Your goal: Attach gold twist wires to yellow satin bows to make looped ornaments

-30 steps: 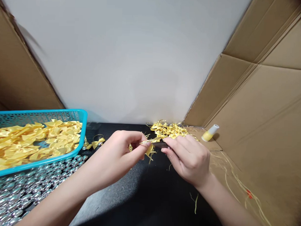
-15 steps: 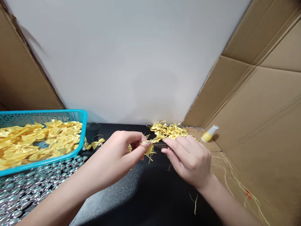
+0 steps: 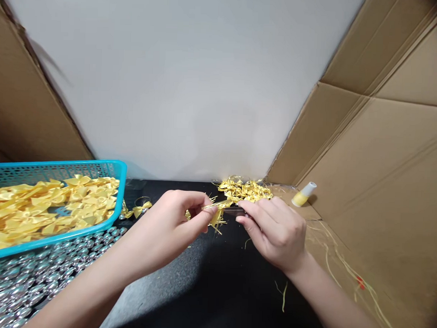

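Note:
Near the middle, my left hand (image 3: 183, 210) is closed in a pinch on a gold cord (image 3: 217, 204) that stretches toward my right hand. A yellow ribbon bow (image 3: 218, 216) shows just beyond the left fingertips, partly hidden. My right hand (image 3: 277, 228) is curled, thumb against forefinger, around a thin dark metal tool (image 3: 234, 211) whose narrow end points left, just under the cord. Most of that tool is hidden in the palm, so its kind is unclear. Behind the fingers, cut gold cord ends (image 3: 216, 227) lie on the black table (image 3: 228, 288).
At left, a turquoise basket (image 3: 121, 189) holds many yellow bows. Silver domed pieces (image 3: 57, 268) cover the table before it. A corded bow (image 3: 141, 209) lies beside it. Further back are a gold bow pile (image 3: 246, 190) and a yellow-white bottle (image 3: 303, 194). Cardboard (image 3: 393, 189) stands at right.
Both hands stay almost in place. The fingertips and the gold cord have shifted very slightly, and the right fingers sit a touch further right.

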`<state>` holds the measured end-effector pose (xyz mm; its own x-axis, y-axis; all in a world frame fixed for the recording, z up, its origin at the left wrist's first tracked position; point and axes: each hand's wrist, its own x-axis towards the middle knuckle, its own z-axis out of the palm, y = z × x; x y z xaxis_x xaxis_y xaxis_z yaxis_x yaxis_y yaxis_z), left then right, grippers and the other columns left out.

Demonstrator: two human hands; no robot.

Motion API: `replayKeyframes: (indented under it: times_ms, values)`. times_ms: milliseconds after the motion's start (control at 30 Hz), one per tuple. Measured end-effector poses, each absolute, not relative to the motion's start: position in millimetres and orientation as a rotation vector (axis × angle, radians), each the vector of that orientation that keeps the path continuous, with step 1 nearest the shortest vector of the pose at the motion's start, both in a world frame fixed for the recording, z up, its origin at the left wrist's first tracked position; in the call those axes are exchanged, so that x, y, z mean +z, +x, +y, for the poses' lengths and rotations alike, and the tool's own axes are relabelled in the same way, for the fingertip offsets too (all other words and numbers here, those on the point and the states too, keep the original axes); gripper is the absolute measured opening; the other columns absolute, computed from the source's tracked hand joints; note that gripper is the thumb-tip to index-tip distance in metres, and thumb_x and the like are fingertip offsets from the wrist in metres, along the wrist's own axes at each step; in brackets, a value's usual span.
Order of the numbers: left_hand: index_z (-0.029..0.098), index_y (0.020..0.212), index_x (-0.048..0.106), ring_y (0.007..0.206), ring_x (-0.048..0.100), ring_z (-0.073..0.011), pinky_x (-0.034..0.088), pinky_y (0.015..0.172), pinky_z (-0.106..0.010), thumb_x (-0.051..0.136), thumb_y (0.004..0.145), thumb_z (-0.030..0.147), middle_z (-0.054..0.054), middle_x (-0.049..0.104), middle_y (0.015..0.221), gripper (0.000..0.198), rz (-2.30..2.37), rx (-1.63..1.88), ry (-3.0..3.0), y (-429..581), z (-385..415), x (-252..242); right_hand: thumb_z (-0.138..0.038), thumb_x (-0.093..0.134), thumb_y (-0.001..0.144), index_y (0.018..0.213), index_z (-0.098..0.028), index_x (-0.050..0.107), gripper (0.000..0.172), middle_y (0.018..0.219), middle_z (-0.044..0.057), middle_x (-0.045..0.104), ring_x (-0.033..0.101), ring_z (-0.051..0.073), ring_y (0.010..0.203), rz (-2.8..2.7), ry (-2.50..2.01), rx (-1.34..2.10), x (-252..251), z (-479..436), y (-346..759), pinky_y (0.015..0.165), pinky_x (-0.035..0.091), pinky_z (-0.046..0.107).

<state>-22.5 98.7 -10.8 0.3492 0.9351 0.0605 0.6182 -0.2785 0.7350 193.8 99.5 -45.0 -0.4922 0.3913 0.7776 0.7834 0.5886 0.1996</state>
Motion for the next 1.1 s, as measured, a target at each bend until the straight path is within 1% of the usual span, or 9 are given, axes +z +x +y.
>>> replayKeyframes:
  times_ms: [100, 367, 733, 1100]
  values:
    - [0.018, 0.064, 0.053, 0.055, 0.039, -0.0121, 0.029, 0.049, -0.022, 0.044, 0.089, 0.042, 0.003, 0.044, 0.058, 0.036, 1.334, 0.668, 1.997, -22.4, 98.9, -11.8, -0.031, 0.054, 0.093, 0.101, -0.018, 0.067, 0.02, 0.073, -0.001, 0.068, 0.051, 0.013, 0.065, -2.131, -0.934, -0.709, -45.5, 100.7, 193.9, 0.064, 0.036, 0.025]
    - [0.018, 0.064, 0.053, 0.055, 0.037, -0.0119, 0.028, 0.048, -0.022, 0.045, 0.089, 0.043, 0.003, 0.042, 0.058, 0.036, 1.321, 0.669, 1.987, -20.9, 99.0, -11.1, -0.03, 0.054, 0.093, 0.101, -0.018, 0.068, 0.02, 0.072, 0.0, 0.068, 0.051, 0.013, 0.064, -2.123, -0.915, -0.721, -45.1, 101.6, 193.6, 0.064, 0.035, 0.025]
    - [0.017, 0.064, 0.055, 0.054, 0.038, -0.0115, 0.029, 0.048, -0.022, 0.045, 0.087, 0.042, 0.002, 0.046, 0.058, 0.036, 1.305, 0.682, 1.971, -22.7, 96.8, -9.7, -0.031, 0.055, 0.093, 0.101, -0.018, 0.067, 0.02, 0.073, 0.0, 0.068, 0.051, 0.013, 0.064, -2.104, -0.917, -0.72, -47.0, 101.8, 193.9, 0.063, 0.036, 0.026]
    - [0.018, 0.064, 0.055, 0.053, 0.037, -0.0109, 0.028, 0.047, -0.022, 0.047, 0.087, 0.041, 0.004, 0.046, 0.057, 0.035, 1.316, 0.679, 1.947, -21.3, 97.7, -8.9, -0.03, 0.053, 0.093, 0.102, -0.017, 0.067, 0.021, 0.073, 0.0, 0.068, 0.051, 0.013, 0.065, -2.124, -0.892, -0.727, -45.5, 101.4, 193.8, 0.063, 0.038, 0.025]
